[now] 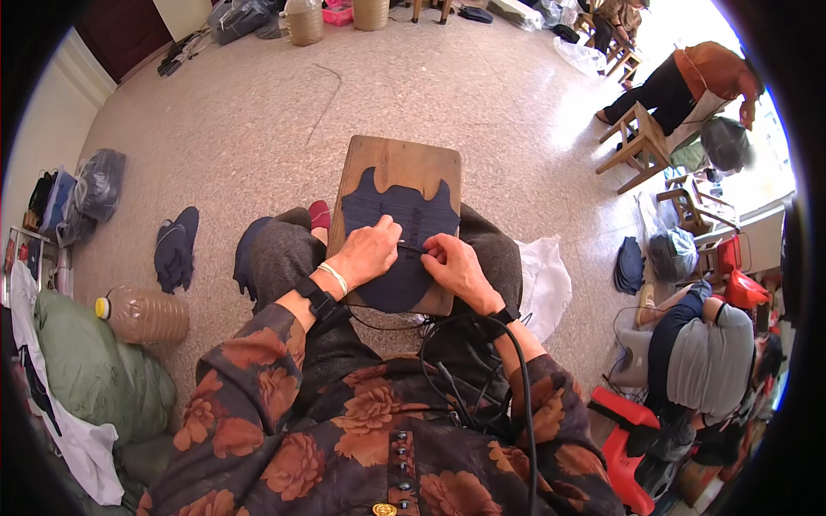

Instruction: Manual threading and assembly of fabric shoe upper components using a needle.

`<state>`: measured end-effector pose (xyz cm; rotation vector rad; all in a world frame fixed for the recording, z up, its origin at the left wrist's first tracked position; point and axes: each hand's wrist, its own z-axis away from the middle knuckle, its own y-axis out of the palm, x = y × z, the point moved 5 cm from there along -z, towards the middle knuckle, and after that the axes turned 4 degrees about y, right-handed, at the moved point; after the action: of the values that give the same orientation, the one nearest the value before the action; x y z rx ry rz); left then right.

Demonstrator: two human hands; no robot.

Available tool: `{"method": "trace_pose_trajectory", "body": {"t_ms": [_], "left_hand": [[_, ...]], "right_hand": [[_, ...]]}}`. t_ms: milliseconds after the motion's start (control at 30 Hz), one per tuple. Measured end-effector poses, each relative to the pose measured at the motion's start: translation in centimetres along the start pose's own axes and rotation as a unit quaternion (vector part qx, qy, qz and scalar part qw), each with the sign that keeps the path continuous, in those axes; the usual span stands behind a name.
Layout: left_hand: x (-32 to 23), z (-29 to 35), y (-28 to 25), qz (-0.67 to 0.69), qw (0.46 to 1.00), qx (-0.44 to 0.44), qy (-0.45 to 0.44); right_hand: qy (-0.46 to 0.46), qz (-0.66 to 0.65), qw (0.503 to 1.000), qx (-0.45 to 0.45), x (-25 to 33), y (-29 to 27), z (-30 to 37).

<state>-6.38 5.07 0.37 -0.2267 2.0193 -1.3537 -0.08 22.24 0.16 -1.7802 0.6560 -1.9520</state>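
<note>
A dark blue cloth piece [391,211] lies on a wooden board-like top [400,153] between my knees. Two pointed prongs rise at its far end, and the near end is rounded. My left hand [368,254] is closed, its fingertips pinching the cloth near the middle. On the other side my right hand [454,267] is also closed, thumb and fingers pinched at the cloth. A thin line runs between the two sets of fingertips; whether it is a fold, a seam or a small tool I cannot make out.
Dark cloth pieces [176,249] lie on the floor at left, near a brown plastic jug [146,314]. White cloth [544,288] lies beside my right knee. Black cables [525,387] cross my lap. A wooden chair [641,146] and other people [705,73] are at right.
</note>
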Motion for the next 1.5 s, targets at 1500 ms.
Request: {"method": "trace_pose_trajectory", "body": {"t_ms": [1500], "left_hand": [[1.8, 1.1, -1.1, 0.111, 0.991, -0.069, -0.023]], "right_hand": [[0.132, -0.344, 0.930, 0.007, -1.3, 0.9, 0.4]]}}
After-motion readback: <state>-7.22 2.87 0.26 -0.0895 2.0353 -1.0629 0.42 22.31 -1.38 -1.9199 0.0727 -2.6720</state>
